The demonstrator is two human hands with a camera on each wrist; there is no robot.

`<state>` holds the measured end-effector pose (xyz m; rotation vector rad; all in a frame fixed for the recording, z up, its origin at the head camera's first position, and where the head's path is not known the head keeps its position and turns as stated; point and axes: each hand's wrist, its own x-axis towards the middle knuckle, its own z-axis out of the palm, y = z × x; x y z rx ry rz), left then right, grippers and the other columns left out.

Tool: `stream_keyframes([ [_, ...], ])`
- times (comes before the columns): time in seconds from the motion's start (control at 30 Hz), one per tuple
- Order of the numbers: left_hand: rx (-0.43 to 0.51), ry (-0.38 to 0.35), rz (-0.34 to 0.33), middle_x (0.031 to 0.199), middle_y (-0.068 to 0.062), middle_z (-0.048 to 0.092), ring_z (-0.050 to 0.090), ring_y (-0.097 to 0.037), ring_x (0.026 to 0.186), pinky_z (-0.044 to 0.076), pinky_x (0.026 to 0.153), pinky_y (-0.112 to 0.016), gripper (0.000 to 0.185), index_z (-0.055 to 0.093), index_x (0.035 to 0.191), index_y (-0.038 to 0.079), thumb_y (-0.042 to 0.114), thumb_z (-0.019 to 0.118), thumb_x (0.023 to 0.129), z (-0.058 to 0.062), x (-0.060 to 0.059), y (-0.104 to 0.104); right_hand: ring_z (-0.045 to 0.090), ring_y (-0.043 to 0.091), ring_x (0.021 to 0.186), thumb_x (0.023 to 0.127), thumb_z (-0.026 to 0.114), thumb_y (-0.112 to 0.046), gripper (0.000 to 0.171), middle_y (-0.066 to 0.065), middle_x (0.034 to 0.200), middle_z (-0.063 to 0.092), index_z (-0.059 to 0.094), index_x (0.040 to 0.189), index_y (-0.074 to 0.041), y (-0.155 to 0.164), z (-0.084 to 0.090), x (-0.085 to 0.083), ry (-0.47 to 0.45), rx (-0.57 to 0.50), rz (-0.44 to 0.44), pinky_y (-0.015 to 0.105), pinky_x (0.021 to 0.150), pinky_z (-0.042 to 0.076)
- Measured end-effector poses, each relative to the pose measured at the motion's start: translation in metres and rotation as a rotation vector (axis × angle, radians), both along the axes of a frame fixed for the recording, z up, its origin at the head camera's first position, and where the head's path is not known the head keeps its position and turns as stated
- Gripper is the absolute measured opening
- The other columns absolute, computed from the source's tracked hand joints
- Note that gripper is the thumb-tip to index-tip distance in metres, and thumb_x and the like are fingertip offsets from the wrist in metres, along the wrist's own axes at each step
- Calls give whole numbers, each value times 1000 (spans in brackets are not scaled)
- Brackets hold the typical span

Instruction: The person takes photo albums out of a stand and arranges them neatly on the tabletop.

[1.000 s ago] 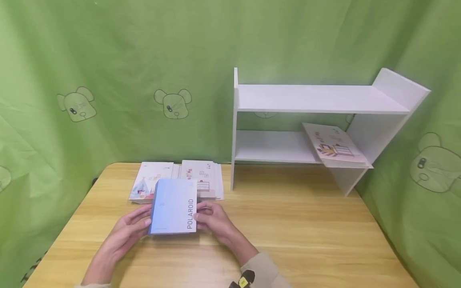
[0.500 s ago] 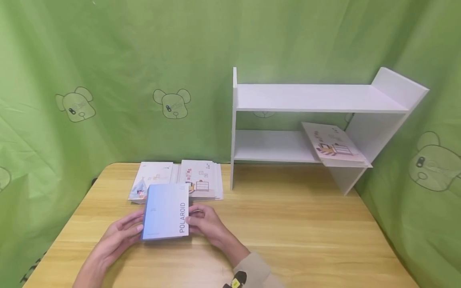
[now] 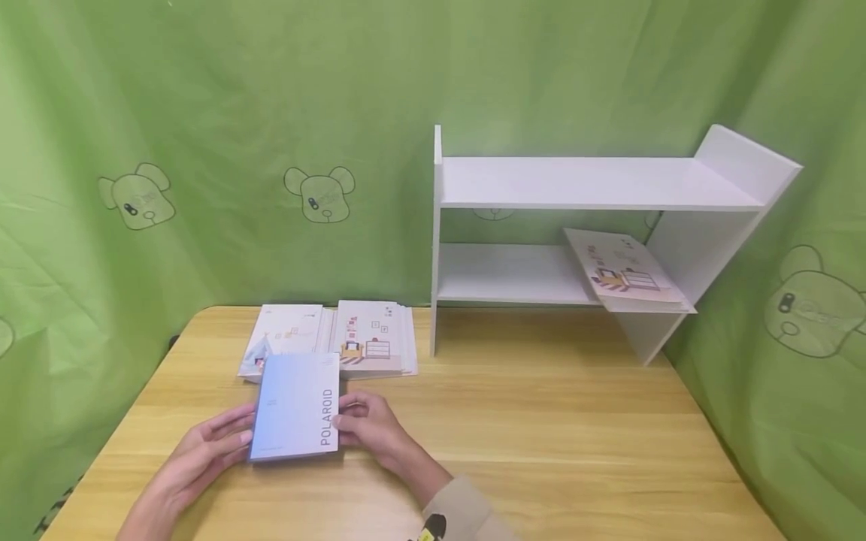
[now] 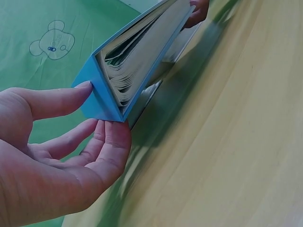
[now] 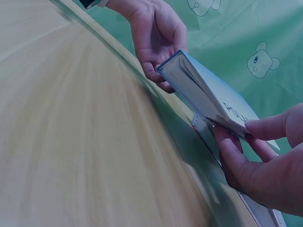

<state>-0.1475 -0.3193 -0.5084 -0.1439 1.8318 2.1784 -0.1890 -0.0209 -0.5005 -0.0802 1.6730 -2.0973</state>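
Note:
A light blue book [image 3: 295, 406] marked POLAROID hangs a little above the wooden table [image 3: 541, 406], held flat between both hands. My left hand [image 3: 203, 454] pinches its left edge, thumb on the cover and fingers under the corner [image 4: 102, 113]. My right hand [image 3: 368, 428] pinches the right edge [image 5: 227, 120] the same way. In the left wrist view the pages [image 4: 125, 75] fan slightly apart. In the right wrist view my left hand [image 5: 156, 42] shows at the book's far edge.
Two piles of white illustrated booklets [image 3: 368, 336] [image 3: 284, 338] lie at the table's back, just behind the book. A white two-tier shelf [image 3: 595, 184] stands at the back right, with one booklet [image 3: 622, 270] leaning on its lower board.
Both hands have carried the blue book to the left and toward me, lower over the table. The grip is unchanged.

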Motion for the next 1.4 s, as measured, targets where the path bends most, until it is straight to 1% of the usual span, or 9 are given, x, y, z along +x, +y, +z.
stream_keyframes([
  [0.23, -21, -5, -8, 123, 7, 67, 67, -14, 113, 56, 100, -34, 62, 30, 154, -10, -1, 60, 99, 0, 2, -11, 71, 22, 87, 88, 67, 8, 28, 14, 101, 69, 62, 115, 6, -11, 0, 3, 3, 26, 5, 37, 82, 64],
  [0.33, 26, 35, -48, 122, 8, 68, 67, -14, 113, 57, 99, -34, 51, 43, 150, -4, -3, 56, 100, -2, 4, -18, 71, 22, 85, 87, 67, 8, 27, 14, 99, 69, 63, 114, 6, -17, 1, 4, 9, 37, 1, 36, 81, 64],
  [0.43, 78, 74, -93, 123, 6, 69, 67, -14, 114, 57, 98, -34, 41, 57, 140, 7, -6, 52, 102, -4, 6, -25, 71, 21, 83, 87, 67, 9, 26, 14, 97, 68, 63, 112, 6, -23, 1, 4, 13, 40, 2, 36, 80, 64],
  [0.53, 94, 90, -112, 124, 6, 69, 67, -14, 115, 57, 98, -34, 39, 62, 135, 13, -6, 50, 102, -6, 6, -29, 71, 21, 82, 86, 67, 10, 24, 13, 95, 68, 64, 110, 6, -27, 1, 5, 10, 55, 1, 36, 80, 64],
  [0.67, 70, 84, -106, 123, 7, 69, 67, -14, 114, 57, 99, -33, 41, 56, 142, 3, -5, 51, 102, -6, 6, -33, 71, 21, 82, 85, 67, 12, 23, 13, 94, 68, 63, 107, 5, -31, -1, 5, -1, 71, -3, 36, 79, 64],
  [0.8, 30, 62, -86, 122, 8, 69, 67, -13, 114, 57, 98, -32, 47, 42, 148, -11, -4, 52, 103, -5, 5, -33, 71, 21, 82, 85, 66, 12, 23, 13, 94, 69, 63, 107, 6, -35, -4, 4, -9, 66, -3, 35, 79, 64],
  [1.0, -21, 47, -58, 122, 8, 69, 67, -13, 112, 58, 97, -33, 52, 33, 149, -17, -3, 54, 102, -5, 5, -35, 71, 21, 82, 85, 67, 13, 23, 13, 94, 68, 63, 107, 7, -37, -2, 4, -12, 76, -3, 35, 79, 65],
  [1.23, -73, 74, -72, 125, 6, 67, 67, -10, 112, 57, 97, -30, 59, 23, 147, -23, -3, 55, 102, -5, 6, -36, 71, 19, 79, 84, 68, 12, 22, 11, 90, 69, 65, 105, 5, -41, -2, 4, 1, 130, -10, 35, 79, 64],
  [1.4, -117, 46, -70, 126, 6, 66, 67, -8, 111, 57, 96, -29, 60, 23, 147, -24, 0, 56, 102, -3, 7, -35, 71, 19, 78, 84, 69, 12, 21, 10, 88, 70, 65, 104, 6, -42, -3, 3, 15, 153, -5, 34, 78, 65],
])
